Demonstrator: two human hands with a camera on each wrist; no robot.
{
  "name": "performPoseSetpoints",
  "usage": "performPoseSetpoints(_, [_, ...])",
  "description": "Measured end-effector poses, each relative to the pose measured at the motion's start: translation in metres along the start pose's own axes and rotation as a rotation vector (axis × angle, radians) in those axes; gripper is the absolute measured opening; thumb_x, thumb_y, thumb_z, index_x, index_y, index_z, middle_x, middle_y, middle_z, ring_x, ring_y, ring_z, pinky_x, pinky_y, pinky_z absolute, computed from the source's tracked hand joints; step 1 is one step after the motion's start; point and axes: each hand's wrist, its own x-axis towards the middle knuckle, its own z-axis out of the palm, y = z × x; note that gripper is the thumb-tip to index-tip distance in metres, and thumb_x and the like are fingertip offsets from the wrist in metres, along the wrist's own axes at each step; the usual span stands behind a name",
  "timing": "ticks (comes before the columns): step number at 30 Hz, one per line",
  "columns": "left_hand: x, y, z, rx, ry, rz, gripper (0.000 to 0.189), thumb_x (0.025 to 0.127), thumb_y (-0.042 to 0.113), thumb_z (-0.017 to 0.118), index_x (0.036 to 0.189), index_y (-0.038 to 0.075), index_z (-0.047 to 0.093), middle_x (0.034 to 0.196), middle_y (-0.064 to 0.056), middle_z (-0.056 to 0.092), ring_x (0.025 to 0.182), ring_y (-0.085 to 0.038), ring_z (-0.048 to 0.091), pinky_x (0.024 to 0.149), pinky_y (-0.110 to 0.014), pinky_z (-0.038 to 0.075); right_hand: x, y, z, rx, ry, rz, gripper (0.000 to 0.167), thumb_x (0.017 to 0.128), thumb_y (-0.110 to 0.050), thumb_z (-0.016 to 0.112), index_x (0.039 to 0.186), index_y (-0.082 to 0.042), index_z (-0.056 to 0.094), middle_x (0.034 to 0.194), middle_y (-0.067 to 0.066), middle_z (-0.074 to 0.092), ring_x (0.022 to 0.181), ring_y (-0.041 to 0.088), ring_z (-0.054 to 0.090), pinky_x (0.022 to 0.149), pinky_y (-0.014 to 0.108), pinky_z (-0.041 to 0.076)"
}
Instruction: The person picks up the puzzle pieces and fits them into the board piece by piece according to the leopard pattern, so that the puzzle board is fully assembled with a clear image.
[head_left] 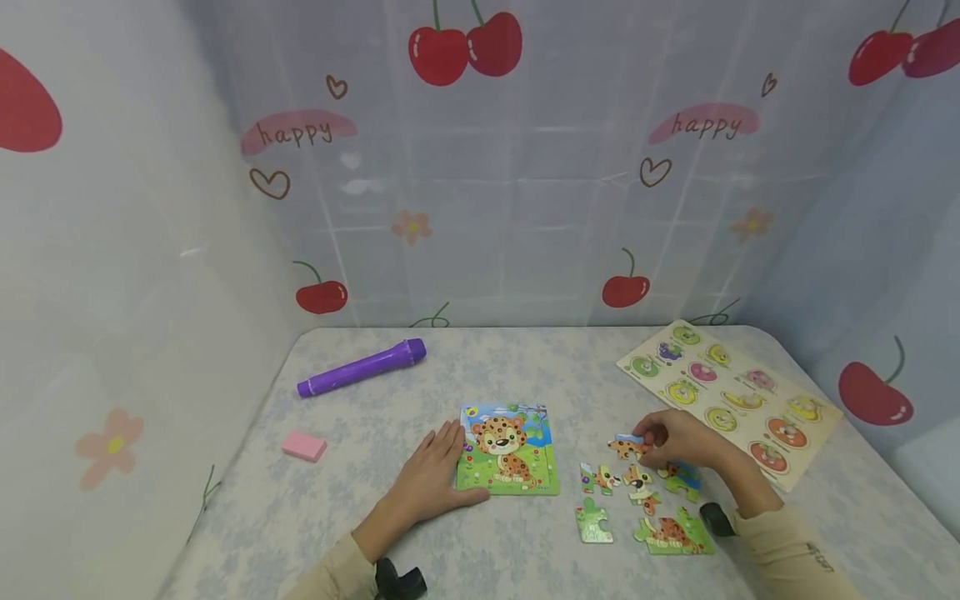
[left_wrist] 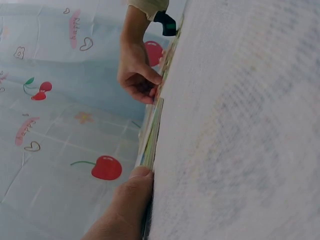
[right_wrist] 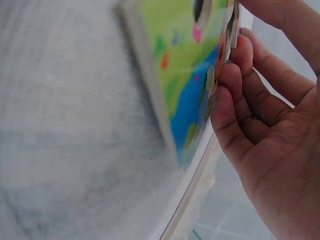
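A square leopard picture puzzle board (head_left: 507,450) lies mid-table. My left hand (head_left: 431,471) lies along its left side, fingers straight, with the thumb at the lower edge; the left wrist view shows that thumb (left_wrist: 131,195) against the board's edge. To the right, my right hand (head_left: 678,437) pinches a leopard puzzle piece (head_left: 627,447) by its right end. In the right wrist view the curled fingers (right_wrist: 227,107) are close behind a green and blue piece (right_wrist: 187,80). Loose pieces lie below the right hand, among them a green piece (head_left: 594,523) and a leopard-body piece (head_left: 675,533).
A cream fruit picture board (head_left: 738,400) lies at the back right, partly behind the right hand. A purple toy microphone (head_left: 363,369) lies at the back left, with a pink block (head_left: 303,446) in front of it. A cherry-print curtain (head_left: 510,183) surrounds the table.
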Motion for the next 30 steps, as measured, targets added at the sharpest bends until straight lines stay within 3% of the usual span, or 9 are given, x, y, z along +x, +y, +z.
performPoseSetpoints(20, [-0.0002,-0.0012,0.0005,-0.010,0.006,0.000,0.114,0.079,0.083,0.046,0.154,0.001,0.022,0.162,-0.014,0.021,0.151,-0.027,0.020,0.123,-0.046,0.021,0.0041,0.0014,-0.0010,-0.024,0.053,0.007,0.039,0.073,-0.022,0.084,0.103,-0.004,0.069,0.084,0.001,0.060,0.074,0.013,0.051,0.060,0.022,0.046])
performPoseSetpoints(30, [0.0004,-0.0009,0.0011,-0.011,-0.001,-0.006,0.114,0.079,0.083,0.046,0.154,0.002,0.022,0.162,-0.013,0.021,0.151,-0.027,0.020,0.123,-0.046,0.021,0.0062,-0.0038,0.0007,-0.047,0.062,-0.035,0.037,0.073,-0.022,0.084,0.102,-0.005,0.070,0.083,-0.001,0.062,0.071,0.009,0.051,0.060,0.022,0.045])
